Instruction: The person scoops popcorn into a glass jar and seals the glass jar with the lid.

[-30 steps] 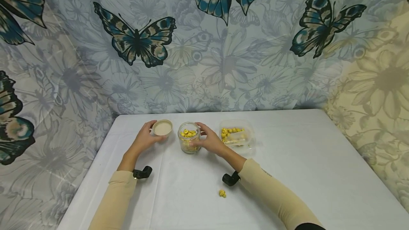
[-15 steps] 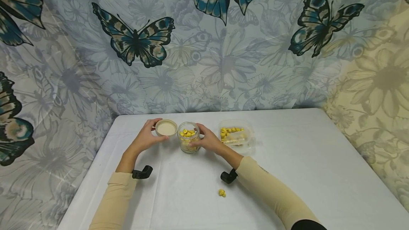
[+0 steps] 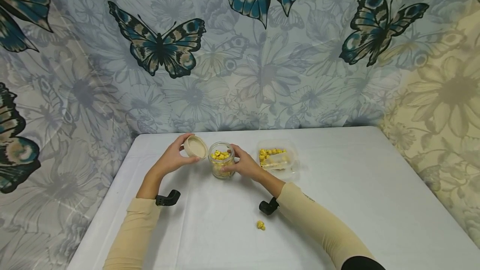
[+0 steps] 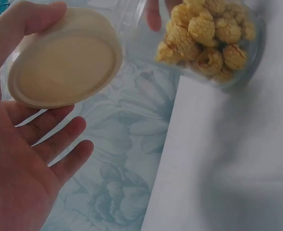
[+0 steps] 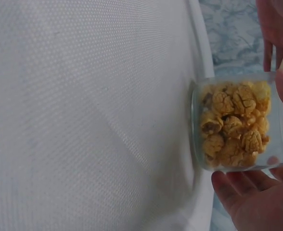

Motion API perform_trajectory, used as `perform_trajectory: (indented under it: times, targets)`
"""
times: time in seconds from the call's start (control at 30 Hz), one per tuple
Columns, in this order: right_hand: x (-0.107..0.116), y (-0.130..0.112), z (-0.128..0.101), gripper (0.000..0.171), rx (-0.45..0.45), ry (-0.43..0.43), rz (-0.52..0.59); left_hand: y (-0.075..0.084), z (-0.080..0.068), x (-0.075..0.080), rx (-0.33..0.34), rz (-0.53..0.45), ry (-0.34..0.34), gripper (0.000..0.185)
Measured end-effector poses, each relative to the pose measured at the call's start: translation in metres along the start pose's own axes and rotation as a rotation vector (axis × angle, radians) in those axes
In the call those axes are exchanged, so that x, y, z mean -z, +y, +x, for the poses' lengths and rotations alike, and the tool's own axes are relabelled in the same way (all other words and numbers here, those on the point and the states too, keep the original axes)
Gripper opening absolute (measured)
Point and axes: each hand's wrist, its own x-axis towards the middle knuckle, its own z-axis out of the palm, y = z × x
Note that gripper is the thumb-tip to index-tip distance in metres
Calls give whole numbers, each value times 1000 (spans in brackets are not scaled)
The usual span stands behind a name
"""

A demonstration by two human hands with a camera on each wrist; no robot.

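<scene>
A white table (image 3: 337, 203) stands before a butterfly-print curtain (image 3: 262, 53). Far right of centre sits a clear plastic tub (image 3: 278, 159) of yellow popcorn. The right hand (image 3: 245, 166) grips the open glass jar (image 3: 222, 160) of popcorn at mid-table. Just left, the left hand (image 3: 175, 158) holds the tilted cream lid (image 3: 195, 147). One loose kernel (image 3: 261, 225) lies nearer.

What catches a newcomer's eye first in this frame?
The glass jar of yellow popcorn at the table's centre, held by the right hand, with the left hand holding a cream lid tilted beside its mouth. One stray popcorn piece lies nearer the person.
</scene>
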Motion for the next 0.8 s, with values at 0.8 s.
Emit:
perform_trajectory:
  times: [0.8]
  targets:
    - [0,2,-2,85,58,-10,33,53,35,-34,-109,318,-114,84]
